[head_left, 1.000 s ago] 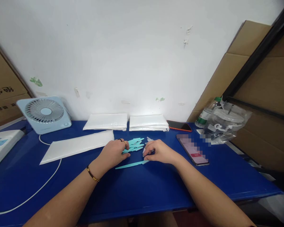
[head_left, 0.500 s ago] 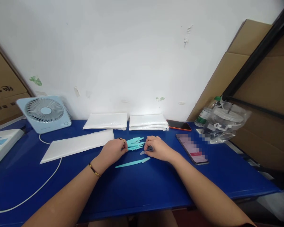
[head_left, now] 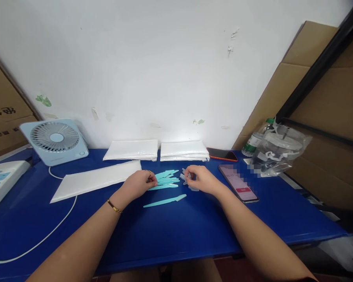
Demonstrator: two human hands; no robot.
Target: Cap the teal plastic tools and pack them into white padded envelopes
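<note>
Several turquoise eyebrow razors [head_left: 168,181] lie in a loose pile on the blue table. My left hand [head_left: 137,184] is at the pile's left end, thumb and fingers pinched on the handle of the nearest razor there. One separate razor [head_left: 164,201] rests closer to me, slanted, its head to the right. To the right of the pile is a small heap of translucent blade caps [head_left: 182,177]. My right hand [head_left: 202,178] is over these caps with its fingertips pinched together; whatever is between them is too small to make out.
White padded packs [head_left: 131,150] and a second stack [head_left: 184,150] stand against the wall. One long white pack [head_left: 97,181] lies left. A blue fan [head_left: 55,141], a red-edged phone [head_left: 222,154], another phone [head_left: 238,184], a bottle [head_left: 254,141] and a bagged cup [head_left: 282,149] surround the workspace.
My right hand has shifted slightly right and up over the caps, uncovering more of them. My left hand has moved a little left, and a razor at the pile's near side now shows along its length.
</note>
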